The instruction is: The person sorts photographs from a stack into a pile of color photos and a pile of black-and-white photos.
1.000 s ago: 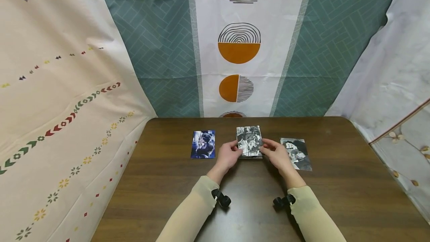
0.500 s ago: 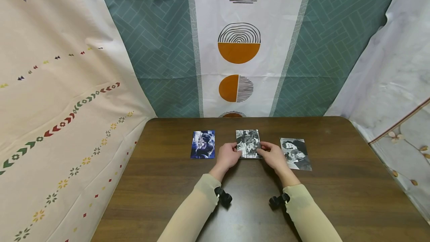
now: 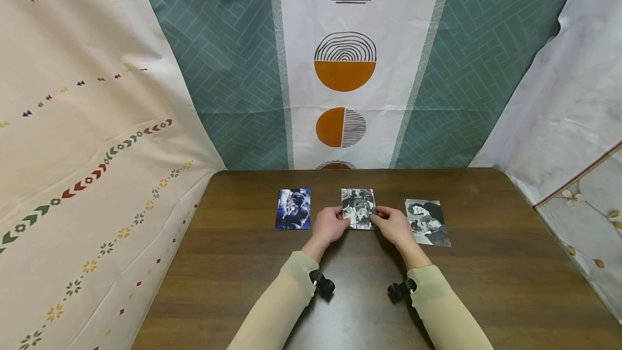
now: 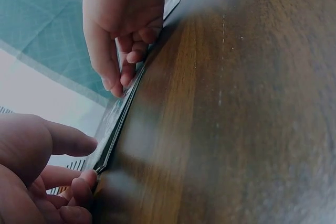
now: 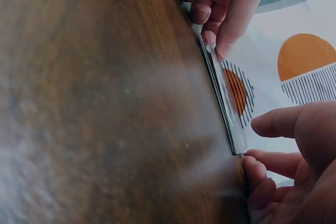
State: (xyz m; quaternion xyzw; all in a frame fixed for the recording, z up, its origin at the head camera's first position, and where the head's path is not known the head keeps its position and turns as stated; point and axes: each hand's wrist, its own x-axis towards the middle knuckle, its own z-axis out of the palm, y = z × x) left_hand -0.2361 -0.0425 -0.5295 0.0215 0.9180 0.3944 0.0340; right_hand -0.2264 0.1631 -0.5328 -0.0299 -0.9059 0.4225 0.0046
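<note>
A small stack of black-and-white photos lies between my hands near the table's far side. My left hand holds its left edge, thumb on top and fingers along the side. From the opposite side my right hand grips the lower right edge between thumb and fingers. In the left wrist view the layered edges of the stack show close over the tabletop. The right wrist view shows several thin layers in the stack, lined up nearly flush.
A blue-tinted photo lies flat to the left of the stack. Another black-and-white photo lies slightly turned, just right of my right hand. Patterned cloth hangs behind the brown wooden table.
The top photo has slid down toward me, level with those beneath. My right hand has shifted slightly left and inward with it; the left hand has barely moved.
</note>
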